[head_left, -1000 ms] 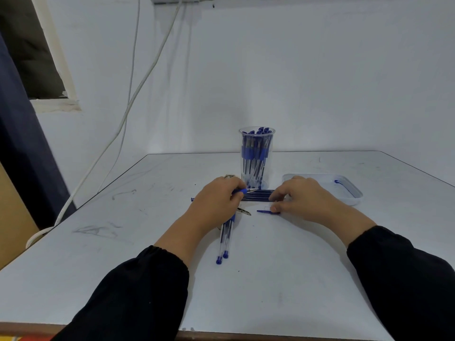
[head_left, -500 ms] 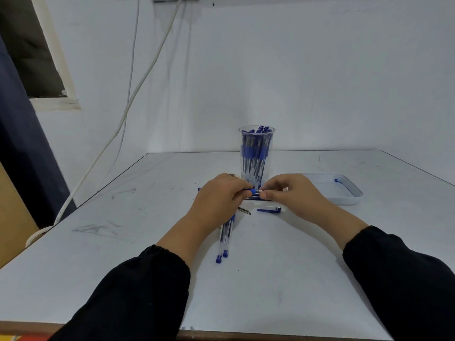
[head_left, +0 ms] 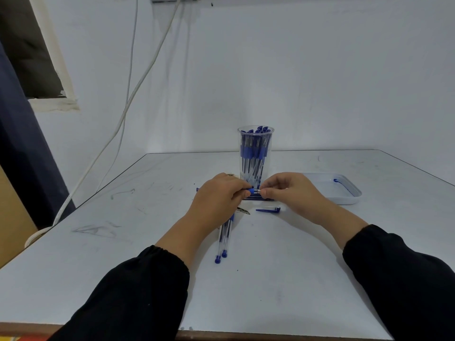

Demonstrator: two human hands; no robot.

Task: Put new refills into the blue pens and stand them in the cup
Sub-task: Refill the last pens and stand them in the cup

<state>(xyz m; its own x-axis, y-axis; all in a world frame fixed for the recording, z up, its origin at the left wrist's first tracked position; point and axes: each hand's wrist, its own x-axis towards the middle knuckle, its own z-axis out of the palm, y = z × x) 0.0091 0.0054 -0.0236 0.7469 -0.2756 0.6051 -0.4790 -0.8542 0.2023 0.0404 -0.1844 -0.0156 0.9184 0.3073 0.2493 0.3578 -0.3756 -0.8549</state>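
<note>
Head view shows a white table point(head_left: 283, 267) with a clear plastic cup point(head_left: 255, 153) of blue pens standing at its middle, and a shallow white tray point(head_left: 349, 196) to its right. In front of the cup, the left hand point(head_left: 219, 198) and right hand point(head_left: 290, 190) meet over a row of refills point(head_left: 256, 197); the fingers of both curl in and pinch a small pen part with a blue tip point(head_left: 253, 191) between them. Two blue pens point(head_left: 222, 242) lie under the left wrist, and a loose blue cap point(head_left: 268, 209) lies just below the right hand.

The biggest risk, I judge, is a knuckle knocking over the cup close behind. Next, the left wrist could roll the two pens away. Smallest, a skewed push could bend the thin refill.
</note>
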